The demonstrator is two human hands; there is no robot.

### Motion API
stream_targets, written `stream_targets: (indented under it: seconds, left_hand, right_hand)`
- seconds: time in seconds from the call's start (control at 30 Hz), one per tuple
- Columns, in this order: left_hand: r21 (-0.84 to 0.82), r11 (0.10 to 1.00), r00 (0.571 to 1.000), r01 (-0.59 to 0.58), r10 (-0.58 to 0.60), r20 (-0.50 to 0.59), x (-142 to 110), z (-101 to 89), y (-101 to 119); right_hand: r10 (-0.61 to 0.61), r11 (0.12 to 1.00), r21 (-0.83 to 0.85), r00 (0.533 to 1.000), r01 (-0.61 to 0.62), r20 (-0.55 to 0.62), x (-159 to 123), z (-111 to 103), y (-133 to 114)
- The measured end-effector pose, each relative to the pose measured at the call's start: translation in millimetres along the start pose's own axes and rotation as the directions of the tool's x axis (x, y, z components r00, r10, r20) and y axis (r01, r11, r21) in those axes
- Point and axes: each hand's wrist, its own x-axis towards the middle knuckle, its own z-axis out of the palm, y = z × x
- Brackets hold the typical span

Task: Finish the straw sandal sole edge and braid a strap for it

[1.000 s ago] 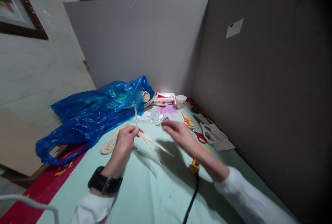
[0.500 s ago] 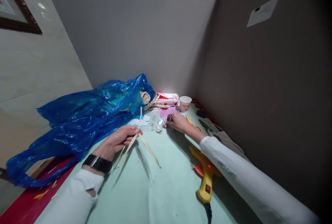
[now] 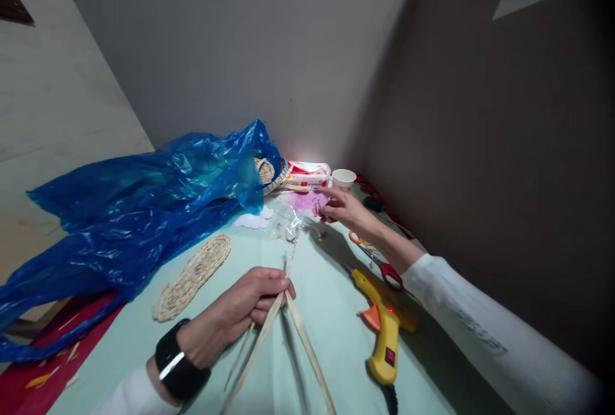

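Note:
My left hand [image 3: 262, 293], with a black wristband, pinches a bundle of pale straw strands [image 3: 307, 344]. A thin twisted length rises above its fingertips, and loose strands fan out below. Farther out, my right hand [image 3: 348, 210] reaches over the table with its index finger stretched. A small pink binder clip [image 3: 316, 207] is at its thumb and lower fingers, apparently held; the exact contact is hard to see. Left of my left hand lies an oval woven straw piece [image 3: 192, 277]. A crumpled clear plastic bag [image 3: 287, 226] sits beneath and left of the clip.
A yellow glue gun [image 3: 384, 332] with a red light lies under my right forearm, near red-handled scissors [image 3: 390, 275]. A blue plastic bag [image 3: 144, 210] covers the left side. Behind are a tissue pack [image 3: 310, 175] and a paper cup [image 3: 343, 179]. Grey panels stand around the back and right.
The view has tilted down, bringing the oval woven piece and scissors into sight. My left hand has moved right and nearer with the strands. My right hand and the clip have shifted slightly outward; its index finger has straightened.

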Motion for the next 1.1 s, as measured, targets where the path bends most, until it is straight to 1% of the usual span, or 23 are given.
stream_targets:
  seconds: [0.1, 0.17, 0.23, 0.3, 0.37, 0.43, 0.5, 0.57, 0.63, 0.77, 0.87, 0.97, 1.03, 1.1]
  left_hand:
    - [0.011, 1.000, 0.999, 0.012, -0.012, 0.031, 6.8, 2.7, -0.2]
    - [0.024, 0.999, 0.999, 0.024, -0.025, 0.037, 11.1, 4.4, 0.3]
    - [0.036, 0.999, 0.999, 0.036, -0.037, 0.033, 15.6, 5.9, 0.3]
    - [0.045, 0.998, 0.998, 0.048, -0.049, 0.025, 19.3, 7.1, 0.0]
    - [0.050, 0.997, 0.998, 0.059, -0.059, 0.011, 21.3, 7.7, -0.3]
    - [0.048, 0.997, 0.998, 0.060, -0.060, -0.008, 21.4, 7.7, -0.2]
    - [0.036, 0.998, 0.998, 0.054, -0.054, -0.025, 20.5, 7.3, 0.2]
    - [0.021, 0.999, 0.998, 0.049, -0.048, -0.034, 19.8, 6.4, 0.7]
    - [0.007, 0.999, 0.998, 0.044, -0.044, -0.041, 19.8, 5.1, 1.1]
    - [-0.006, 0.999, 0.997, 0.039, -0.039, -0.066, 20.4, 3.7, -0.6]
    - [0.007, 0.999, 0.995, 0.054, -0.053, -0.088, 19.2, 7.4, -4.8]
    - [0.038, 0.996, 0.990, 0.081, -0.076, -0.115, 18.2, 14.2, -9.3]
    - [0.055, 0.994, 0.987, 0.095, -0.087, -0.137, 18.4, 17.5, -10.4]
    - [0.064, 0.992, 0.984, 0.106, -0.096, -0.151, 18.8, 18.6, -9.6]
  right_hand:
    - [-0.034, 0.992, 0.130, 0.983, 0.011, 0.178, 6.8, 15.7, -9.3]
    - [-0.040, 0.984, 0.177, 0.970, -0.004, 0.241, 18.2, 30.3, -12.5]
    - [-0.019, 0.978, 0.205, 0.963, -0.038, 0.268, 34.0, 44.4, -12.2]
    - [0.023, 0.970, 0.231, 0.970, -0.080, 0.242, 51.2, 54.6, -10.0]
    - [0.074, 0.956, 0.270, 0.984, -0.116, 0.162, 66.4, 57.8, -7.6]
    - [0.124, 0.935, 0.326, 0.990, -0.139, 0.067, 75.8, 53.3, -6.1]
    - [0.169, 0.908, 0.392, 0.986, -0.150, -0.014, 75.8, 42.9, -5.8]
    - [0.204, 0.873, 0.465, 0.977, -0.149, -0.070, 64.3, 30.7, -6.4]
    - [0.228, 0.826, 0.545, 0.969, -0.143, -0.092, 42.2, 20.7, -8.2]
    - [0.253, 0.699, 0.701, 0.966, -0.143, -0.055, -15.4, 12.8, -15.7]
    - [0.262, 0.630, 0.759, 0.965, -0.167, -0.006, -49.7, 12.4, -20.3]
    - [0.271, 0.610, 0.757, 0.959, -0.235, 0.079, -66.7, 12.9, -18.1]
    - [0.269, 0.601, 0.751, 0.954, -0.273, 0.131, -69.7, 14.8, -13.4]
    - [0.254, 0.571, 0.771, 0.954, -0.282, 0.161, -68.9, 18.3, -8.6]
